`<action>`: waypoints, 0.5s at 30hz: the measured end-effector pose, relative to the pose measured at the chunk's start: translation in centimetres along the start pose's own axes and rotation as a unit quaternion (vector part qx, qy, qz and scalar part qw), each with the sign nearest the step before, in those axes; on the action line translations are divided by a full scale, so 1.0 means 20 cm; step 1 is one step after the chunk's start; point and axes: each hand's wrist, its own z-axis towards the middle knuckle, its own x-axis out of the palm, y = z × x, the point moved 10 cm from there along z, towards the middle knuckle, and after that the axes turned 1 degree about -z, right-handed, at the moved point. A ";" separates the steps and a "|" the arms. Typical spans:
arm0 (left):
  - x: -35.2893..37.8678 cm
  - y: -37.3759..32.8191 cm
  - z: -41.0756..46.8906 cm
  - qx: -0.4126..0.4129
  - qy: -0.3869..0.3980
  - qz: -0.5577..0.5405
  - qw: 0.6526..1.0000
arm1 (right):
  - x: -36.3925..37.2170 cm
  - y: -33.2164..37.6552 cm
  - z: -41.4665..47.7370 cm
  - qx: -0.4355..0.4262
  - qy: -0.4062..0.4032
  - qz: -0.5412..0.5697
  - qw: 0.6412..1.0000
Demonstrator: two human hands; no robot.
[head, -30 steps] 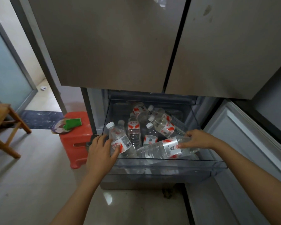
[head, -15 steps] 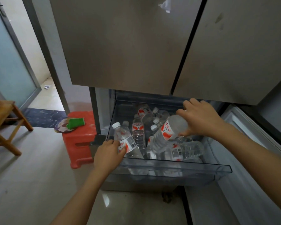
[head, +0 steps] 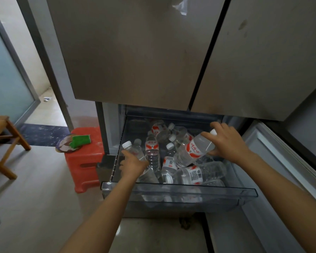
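Moved: right hand [head: 228, 143] swung red-labelled clear plastic water bottle [head: 195, 151] rearward, fingers [head: 209, 139] curled round it | left hand [head: 133, 164] grips white-capped clear bottle [head: 130, 147] | advice: seat it gently in a free gap.

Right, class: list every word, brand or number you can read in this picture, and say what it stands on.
Nothing can be quoted with certainty.
Right-hand bottle: red brush characters on its label, too blurred to read.
Left-hand bottle: label mostly covered.
Standing bottle: same red characters, blurred.
Lying bottle in front: barcode and small print, too small.
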 end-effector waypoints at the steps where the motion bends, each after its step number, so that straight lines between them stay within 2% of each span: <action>1: 0.02 0.01 0.03 -0.006 0.009 -0.007 1.000 | 0.02 -0.03 -0.02 0.027 0.002 0.039 0.999; 4: 0.06 0.04 0.08 -0.022 0.029 -0.052 0.998 | 0.07 -0.10 -0.11 0.125 -0.003 0.153 0.980; 7: 0.06 0.09 0.13 -0.063 0.016 -0.094 0.993 | 0.15 -0.15 -0.21 0.192 -0.018 0.230 0.954; 11: 0.06 0.14 0.17 -0.097 0.003 -0.131 0.987 | 0.25 -0.17 -0.27 0.259 -0.020 0.351 0.900; 15: 0.05 0.13 0.16 -0.086 -0.006 -0.141 0.986 | 0.26 -0.20 -0.27 0.333 -0.063 0.391 0.856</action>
